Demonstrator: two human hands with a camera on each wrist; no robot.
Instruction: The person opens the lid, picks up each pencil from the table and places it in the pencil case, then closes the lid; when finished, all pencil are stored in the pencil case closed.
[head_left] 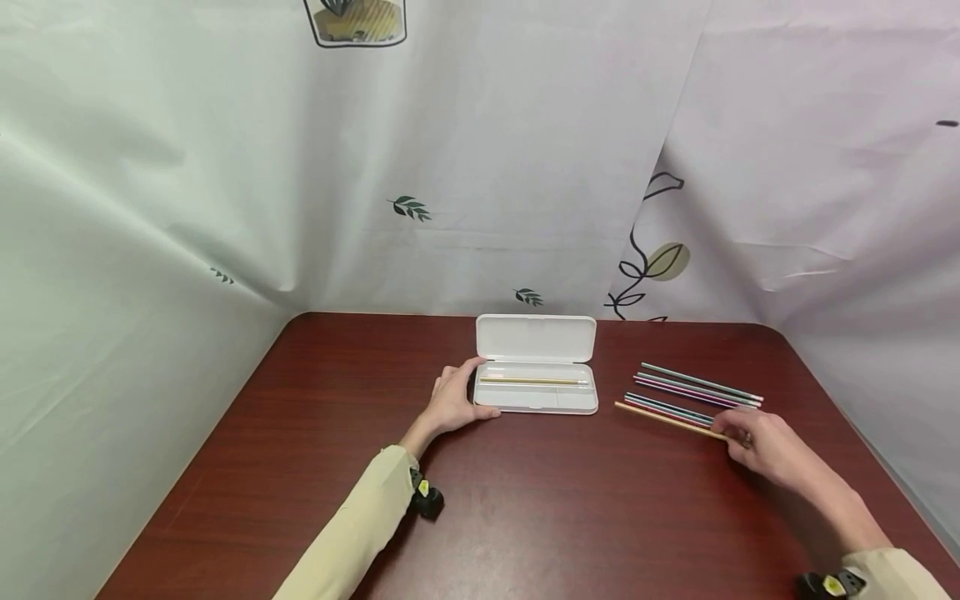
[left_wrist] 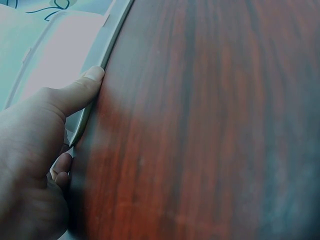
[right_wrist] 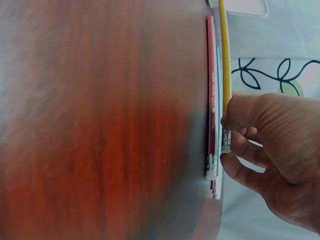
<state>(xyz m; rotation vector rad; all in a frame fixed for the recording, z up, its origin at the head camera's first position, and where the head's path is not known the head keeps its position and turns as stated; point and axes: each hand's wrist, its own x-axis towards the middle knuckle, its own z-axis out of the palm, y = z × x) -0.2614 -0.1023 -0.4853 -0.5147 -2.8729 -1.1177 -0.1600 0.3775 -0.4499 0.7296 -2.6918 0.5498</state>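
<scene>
Watching remotely, I find the yellow pencil [head_left: 667, 420] just beside the loose pencils [head_left: 697, 391] on the right of the table [head_left: 540, 500], its ferrule end pinched in the right hand [head_left: 772, 446]. I'd expect it light, stiff, slightly slippery; mid-shaft should balance better. The left hand [head_left: 450, 402], thumb and fingers spread wide, grips the open white pencil case [head_left: 517, 398] by its left end; 1 gold pencil [head_left: 525, 381] lies inside.

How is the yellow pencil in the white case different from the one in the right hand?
The case pencil lies inside the open white case; the held pencil is outside it, pinched by the right hand. In the head view, the case pencil runs nearly straight across, while the held pencil slants down to the right. Both are thin and yellowish.
</scene>
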